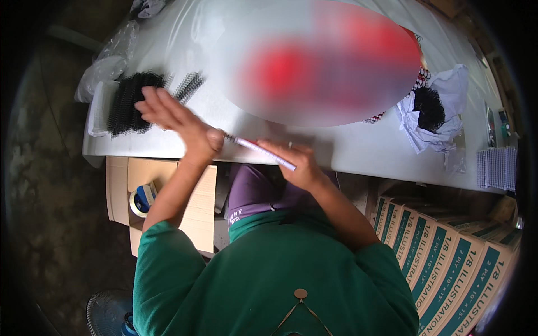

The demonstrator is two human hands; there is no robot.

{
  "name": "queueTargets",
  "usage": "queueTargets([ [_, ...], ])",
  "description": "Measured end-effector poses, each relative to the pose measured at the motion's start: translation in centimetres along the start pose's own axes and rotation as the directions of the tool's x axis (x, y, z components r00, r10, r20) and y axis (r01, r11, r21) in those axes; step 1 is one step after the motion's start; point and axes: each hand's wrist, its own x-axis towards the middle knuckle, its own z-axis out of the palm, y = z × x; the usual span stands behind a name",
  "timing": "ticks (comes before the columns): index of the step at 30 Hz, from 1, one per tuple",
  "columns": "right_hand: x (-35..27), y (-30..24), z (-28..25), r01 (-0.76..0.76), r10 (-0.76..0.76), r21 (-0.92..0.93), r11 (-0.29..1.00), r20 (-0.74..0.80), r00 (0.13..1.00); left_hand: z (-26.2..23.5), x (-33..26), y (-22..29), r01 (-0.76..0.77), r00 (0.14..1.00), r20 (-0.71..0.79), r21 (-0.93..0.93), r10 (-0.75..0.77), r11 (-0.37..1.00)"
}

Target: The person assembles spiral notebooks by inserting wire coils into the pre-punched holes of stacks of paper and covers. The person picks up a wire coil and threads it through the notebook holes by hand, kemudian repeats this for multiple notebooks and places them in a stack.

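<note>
My right hand (300, 164) is closed around a slim whitish pad (263, 153) with a reddish edge, seen nearly edge-on above the table's front edge. A short dark piece, perhaps the end of a wire coil, shows at its upper left end. My left hand (182, 124) has its fingers stretched out and somewhat smeared by motion. Its heel lies close to that end of the pad; whether they touch, I cannot tell. Beyond its fingertips lies a dense bundle of black spiral coils (131, 106), with a few loose coils (189, 87) to the right.
On the white-covered table (224, 117), crumpled white paper (448, 109) holds more black coils (428, 109). A checked stack (497, 168) sits at the right edge. Below are an open cardboard box (193, 204) with tape rolls (143, 199) and several cartons (448, 263). A blurred patch hides the table's far middle.
</note>
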Motion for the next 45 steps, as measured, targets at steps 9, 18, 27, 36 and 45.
queueTargets([
  [9, 0.6, -0.8, 0.9, 0.074, -0.071, 0.033, 0.997, -0.080, 0.994, 0.7, -4.9, 1.2, -0.150, 0.970, 0.163, -0.182, 0.180, 0.972],
  [18, 0.4, -0.1, 2.5, 0.085, -0.076, 0.091, 0.992, -0.095, 0.993, 0.9, -2.8, 4.5, -0.109, 0.994, -0.035, -0.165, 0.104, 0.980],
  [27, 0.5, 1.2, 2.8, -0.095, 0.088, 0.132, 0.987, 0.060, 0.994, 1.4, -2.3, 5.1, -0.381, 0.915, 0.073, -0.170, 0.398, 0.909],
  [36, 1.0, 2.5, 1.7, -0.246, 0.272, 0.395, 0.885, -0.011, 0.962, -2.3, 2.5, 7.7, -0.106, 0.818, 0.528, -0.255, 0.231, 0.961],
  [45, 2.0, 1.6, 1.6, -0.233, 0.303, 0.614, 0.754, -0.011, 0.953, -2.2, 6.3, 6.9, 0.144, 0.706, 0.666, -0.467, 0.240, 0.872],
])
